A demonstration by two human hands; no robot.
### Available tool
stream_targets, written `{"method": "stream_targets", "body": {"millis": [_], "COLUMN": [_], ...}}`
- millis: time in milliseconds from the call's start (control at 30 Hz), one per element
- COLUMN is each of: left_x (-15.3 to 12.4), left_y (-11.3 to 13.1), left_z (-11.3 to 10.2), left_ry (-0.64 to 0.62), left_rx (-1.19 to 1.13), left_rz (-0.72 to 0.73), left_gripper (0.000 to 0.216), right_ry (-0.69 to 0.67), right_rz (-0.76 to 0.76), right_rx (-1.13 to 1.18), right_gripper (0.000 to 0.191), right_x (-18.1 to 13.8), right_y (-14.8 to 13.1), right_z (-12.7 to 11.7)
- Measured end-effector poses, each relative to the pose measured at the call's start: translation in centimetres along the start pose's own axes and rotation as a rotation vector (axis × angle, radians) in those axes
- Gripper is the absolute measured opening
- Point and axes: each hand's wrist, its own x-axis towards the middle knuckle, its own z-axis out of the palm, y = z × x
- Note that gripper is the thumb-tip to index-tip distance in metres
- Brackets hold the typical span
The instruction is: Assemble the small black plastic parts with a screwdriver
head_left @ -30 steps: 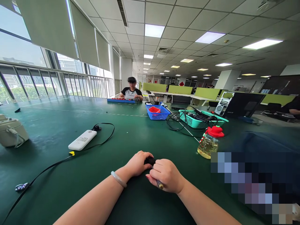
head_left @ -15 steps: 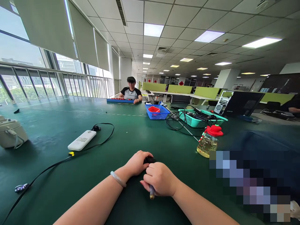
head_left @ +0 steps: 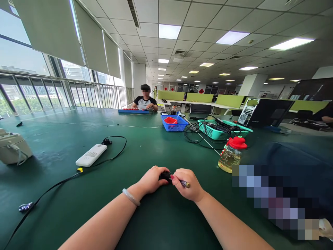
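Dark green and faintly glossy, the table (head_left: 153,222) spreads beneath both forearms. On the left wrist we see a pale, smooth bangle (head_left: 131,197), its ring rounded like polished stone. The left hand (head_left: 151,180) curls its fingers and thumb around a small black piece (head_left: 165,176), which lies between the two hands, low over the table. The right hand (head_left: 187,184) pinches a slender tool (head_left: 185,183), its brassy butt pointing outward and its hidden tip apparently toward the piece. We judge the work to be in progress: the piece is gripped and the tool is at or near it. What is finished on the piece, and what remains, we cannot tell, since the fingers cover most of it.

Beyond the hands, at left, we note a flat white box (head_left: 91,155) with rounded corners, and a thin black cord (head_left: 61,180). At right stands a squat, clear bottle (head_left: 229,159) of yellowish liquid under a red cap. Farther off are a blue lattice basket (head_left: 174,127) and a green one (head_left: 212,133) heaped with black cables. Farthest along the table, a person (head_left: 144,102) sits behind a blue tray (head_left: 133,111).
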Motion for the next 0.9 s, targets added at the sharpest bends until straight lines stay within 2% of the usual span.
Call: {"method": "stream_targets", "body": {"millis": [133, 500, 600, 667, 733, 833, 900], "left_x": [0.0, 0.0, 0.0, 0.0, -0.1, -0.1, -0.1], "left_y": [-0.1, 0.0, -0.1, -0.1, 0.0, 0.2, 0.2], "left_z": [0.1, 0.1, 0.2, 0.2, 0.1, -0.1, -0.2], "left_ry": [0.001, 0.009, 0.016, 0.014, 0.001, -0.018, -0.019], "left_rx": [0.001, -0.016, -0.016, -0.008, 0.005, 0.016, 0.011], "left_rz": [-0.003, -0.026, -0.017, -0.015, -0.016, -0.022, -0.026], "left_gripper": [0.037, 0.041, 0.040, 0.040, 0.040, 0.040, 0.042], "right_ry": [0.028, -0.001, -0.025, -0.026, 0.004, 0.128, 0.205], "right_rz": [-0.003, -0.317, -0.341, -0.259, -0.080, 0.232, 0.372], "right_rx": [0.026, -0.203, -0.202, -0.136, -0.006, 0.201, 0.271], "right_gripper": [0.042, 0.044, 0.042, 0.040, 0.041, 0.047, 0.051], "right_x": [-0.1, 0.0, 0.0, 0.0, -0.1, -0.3, -0.3], "right_y": [0.1, -1.0, -1.1, -0.8, -0.2, 0.7, 1.1], "right_z": [0.3, 1.0, 1.3, 1.1, 0.8, 0.4, 0.3]}}
